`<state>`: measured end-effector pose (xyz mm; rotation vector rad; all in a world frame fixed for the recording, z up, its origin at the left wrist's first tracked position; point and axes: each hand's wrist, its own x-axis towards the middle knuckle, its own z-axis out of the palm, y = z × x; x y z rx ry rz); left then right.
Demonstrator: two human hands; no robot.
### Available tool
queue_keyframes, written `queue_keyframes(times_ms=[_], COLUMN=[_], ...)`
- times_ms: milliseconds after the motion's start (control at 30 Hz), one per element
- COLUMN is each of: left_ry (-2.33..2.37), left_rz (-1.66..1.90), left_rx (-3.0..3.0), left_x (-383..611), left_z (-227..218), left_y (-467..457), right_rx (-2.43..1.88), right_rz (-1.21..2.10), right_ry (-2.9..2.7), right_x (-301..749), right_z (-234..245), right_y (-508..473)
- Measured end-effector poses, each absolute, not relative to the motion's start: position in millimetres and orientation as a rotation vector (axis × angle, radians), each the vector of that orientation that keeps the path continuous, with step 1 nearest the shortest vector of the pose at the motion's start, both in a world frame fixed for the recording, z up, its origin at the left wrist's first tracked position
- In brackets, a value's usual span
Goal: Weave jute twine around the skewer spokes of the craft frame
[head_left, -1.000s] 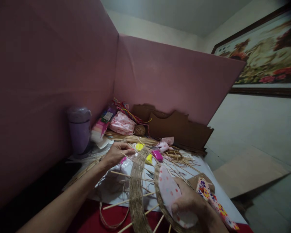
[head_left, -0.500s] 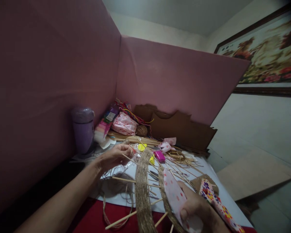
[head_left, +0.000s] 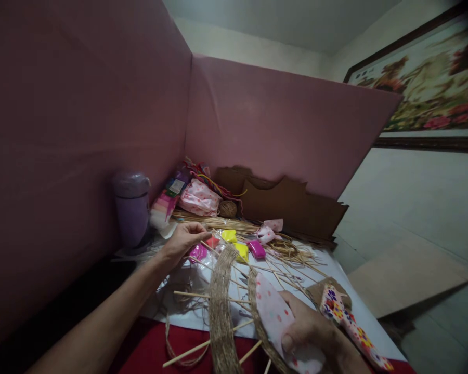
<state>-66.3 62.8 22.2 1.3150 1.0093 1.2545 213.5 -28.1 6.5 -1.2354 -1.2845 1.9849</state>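
Note:
A woven twine piece [head_left: 221,311] with thin wooden sticks sticking out through its bands lies across the front of the view. Pink spotted fabric [head_left: 275,311] covers its inner part. My right hand [head_left: 310,327] is closed around this covered part, thumb on top. At the far rim, my left hand [head_left: 185,241] is closed in a pinch beside the tip of a stick. What its fingertips hold, if anything, is too small to make out. Loose brown twine [head_left: 167,337] hangs at the left of the weave.
Yellow packets [head_left: 229,236] and magenta packets [head_left: 256,249] lie beyond the weave. Behind are a ball of twine [head_left: 228,209], a bundle of sticks [head_left: 237,224] and torn cardboard [head_left: 281,202]. A purple tumbler [head_left: 132,208] stands left; flowered fabric [head_left: 349,327] lies right.
The woven piece has shifted left and slightly turned in my right hand. My left hand has moved a little left and up, and a magenta packet beneath it now shows.

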Motion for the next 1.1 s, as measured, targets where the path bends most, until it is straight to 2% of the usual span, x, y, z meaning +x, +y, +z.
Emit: queue_keyframes(times_ms=[233, 367, 567, 767, 967, 1100], left_ry=[1.001, 1.015, 1.095, 1.099, 1.06, 1.022], left_rz=[1.418, 1.401, 1.5, 1.401, 1.363, 1.228], left_rx=[1.409, 1.577, 1.914, 2.125, 2.079, 1.835], left_x=[-67.2, -67.7, -70.2, -70.8, -68.1, -70.0], left_z=[28.6, 30.1, 31.9, 26.8, 24.7, 28.3], left_y=[60.8, 58.1, 55.9, 57.4, 56.5, 59.0], right_rx=[-1.239, -1.223, -1.242, -1.232, -1.225, -1.329], right_rz=[2.05, 2.136, 2.096, 2.167, 2.19, 2.135], right_ry=[-1.215, -1.269, -1.235, -1.297, -1.373, -1.365], right_x=[209.6, 210.4, 208.9, 204.1, 205.3, 208.5], right_z=[11.5, 7.8, 2.1, 8.1, 6.2, 4.1], right_y=[-31.1, -29.6, -27.7, -29.7, -30.1, -30.7])
